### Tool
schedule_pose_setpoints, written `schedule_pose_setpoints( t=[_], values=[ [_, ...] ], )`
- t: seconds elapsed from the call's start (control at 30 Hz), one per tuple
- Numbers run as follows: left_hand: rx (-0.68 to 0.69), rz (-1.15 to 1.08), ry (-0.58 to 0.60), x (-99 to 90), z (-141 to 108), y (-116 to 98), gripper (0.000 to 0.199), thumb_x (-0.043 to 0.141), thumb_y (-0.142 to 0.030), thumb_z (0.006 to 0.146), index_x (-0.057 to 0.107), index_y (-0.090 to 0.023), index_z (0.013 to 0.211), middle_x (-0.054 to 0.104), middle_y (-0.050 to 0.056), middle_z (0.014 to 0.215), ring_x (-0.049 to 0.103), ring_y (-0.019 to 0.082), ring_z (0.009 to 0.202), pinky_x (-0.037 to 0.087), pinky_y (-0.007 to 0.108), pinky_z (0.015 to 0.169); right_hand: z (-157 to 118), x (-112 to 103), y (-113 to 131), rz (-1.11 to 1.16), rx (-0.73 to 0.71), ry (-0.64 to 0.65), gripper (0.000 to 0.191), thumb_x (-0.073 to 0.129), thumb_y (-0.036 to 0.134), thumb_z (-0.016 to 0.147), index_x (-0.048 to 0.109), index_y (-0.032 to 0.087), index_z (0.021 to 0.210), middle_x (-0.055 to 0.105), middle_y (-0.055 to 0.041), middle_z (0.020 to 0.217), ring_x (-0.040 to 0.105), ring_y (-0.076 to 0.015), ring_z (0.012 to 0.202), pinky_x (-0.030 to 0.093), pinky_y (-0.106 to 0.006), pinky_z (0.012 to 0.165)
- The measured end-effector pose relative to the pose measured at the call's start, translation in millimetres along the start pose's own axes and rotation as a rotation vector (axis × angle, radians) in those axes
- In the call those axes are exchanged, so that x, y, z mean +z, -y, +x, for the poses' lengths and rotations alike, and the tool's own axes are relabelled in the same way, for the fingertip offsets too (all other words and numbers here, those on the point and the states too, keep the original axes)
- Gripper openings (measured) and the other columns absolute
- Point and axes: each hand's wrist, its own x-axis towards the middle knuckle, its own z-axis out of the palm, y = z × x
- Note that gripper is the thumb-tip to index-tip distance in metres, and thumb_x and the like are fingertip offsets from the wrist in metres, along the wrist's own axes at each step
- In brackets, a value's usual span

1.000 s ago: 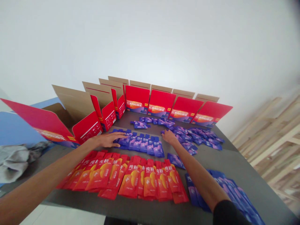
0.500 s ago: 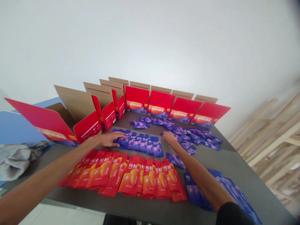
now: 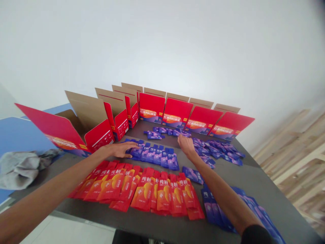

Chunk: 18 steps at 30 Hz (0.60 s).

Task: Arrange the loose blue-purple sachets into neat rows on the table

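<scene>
My left hand (image 3: pixel 122 149) lies with fingers stretched out over the left end of a row of purple pouches (image 3: pixel 157 155), touching them. Those pouches lie side by side, overlapping, with their spouts away from me. My right hand (image 3: pixel 186 144) is over the near edge of a loose heap of small purple pouches (image 3: pixel 218 149). Its fingers bend downward and their tips are hidden, so I cannot see whether they grip a pouch. A row of red-orange pouches (image 3: pixel 142 189) lies overlapping in front of both hands.
Open red cartons (image 3: pixel 176 112) line the back and left of the grey table (image 3: pixel 157 225). One purple pouch (image 3: pixel 192 174) lies alone near my right forearm. More purple pouches (image 3: pixel 256 211) lie at the front right. A grey cloth (image 3: pixel 20 169) rests at the left.
My right hand has moved slightly away from me, toward the back pouches. My left hand stays on the purple row. The view has shifted a little.
</scene>
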Motion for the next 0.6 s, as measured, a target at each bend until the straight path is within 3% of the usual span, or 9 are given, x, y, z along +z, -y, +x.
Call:
schedule_pose_setpoints(
  t=[0.17, 0.33, 0.47, 0.6],
  values=[
    [0.011, 0.008, -0.006, 1.6, -0.3, -0.5, 0.067, 0.07, -0.053, 0.101, 0.054, -0.02, 0.157, 0.053, 0.018, 0.162, 0.049, 0.035, 0.15, 0.04, 0.048, 0.125, -11.6, -3.0, 68.3, 0.03, -0.37, -0.092, 0.035, 0.031, 0.018, 0.114, 0.06, 0.012, 0.132, 0.072, -0.02, 0.125, 0.07, -0.024, 0.117, 0.055, -0.029, 0.093],
    [-0.048, 0.054, -0.004, 5.0, 1.4, -3.2, 0.069, 0.073, -0.052, 0.099, 0.055, -0.016, 0.155, 0.054, 0.02, 0.16, 0.051, 0.036, 0.148, 0.042, 0.046, 0.123, -22.2, 8.1, 129.2, -0.046, -0.81, -0.127, 0.035, 0.038, 0.005, 0.107, 0.061, 0.008, 0.133, 0.07, -0.0219, 0.132, 0.069, -0.0251, 0.121, 0.059, -0.034, 0.093],
    [-0.013, 0.071, -0.05, 5.4, 3.5, -4.0, 0.071, 0.076, -0.056, 0.096, 0.057, -0.018, 0.153, 0.062, 0.018, 0.151, 0.055, 0.035, 0.144, 0.046, 0.043, 0.119, -23.4, 12.4, 144.2, -0.119, -0.988, -0.084, 0.033, 0.04, 0.002, 0.105, 0.063, 0.011, 0.128, 0.075, -0.0179, 0.121, 0.074, -0.0228, 0.11, 0.059, -0.032, 0.084],
    [0.003, 0.078, -0.04, 2.9, 4.6, -3.5, 0.072, 0.079, -0.054, 0.094, 0.057, -0.018, 0.153, 0.062, 0.018, 0.151, 0.055, 0.036, 0.145, 0.045, 0.045, 0.12, -19.0, 16.1, 138.8, -0.098, -1.008, -0.081, 0.033, 0.041, 0.008, 0.108, 0.062, 0.014, 0.133, 0.076, -0.0144, 0.116, 0.075, -0.0202, 0.103, 0.057, -0.028, 0.077]
  ],
)
